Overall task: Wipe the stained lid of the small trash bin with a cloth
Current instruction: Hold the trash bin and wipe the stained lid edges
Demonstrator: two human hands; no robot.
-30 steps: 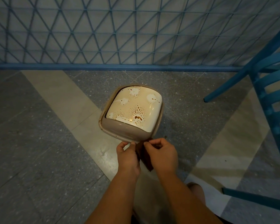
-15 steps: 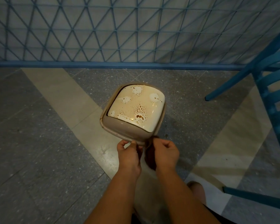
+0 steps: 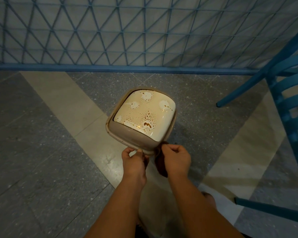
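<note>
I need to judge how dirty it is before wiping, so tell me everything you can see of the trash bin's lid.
The lid is a cream, glossy, plastic-looking dome with rounded corners, sitting closed in the beige collar of the trash bin. Brown stains cover most of it: a tan film broken by pale round patches, fine speckles, and darker blobs near the front right. No hand touches it; the left hand holds the bin's near rim, and the right hand holds a dark cloth beside that rim.

The hands now sit further apart than a second ago. The right hand (image 3: 176,159) draws the dark cloth (image 3: 160,166) away from the left hand (image 3: 133,161), which pinches the bin (image 3: 127,134) rim.
</note>
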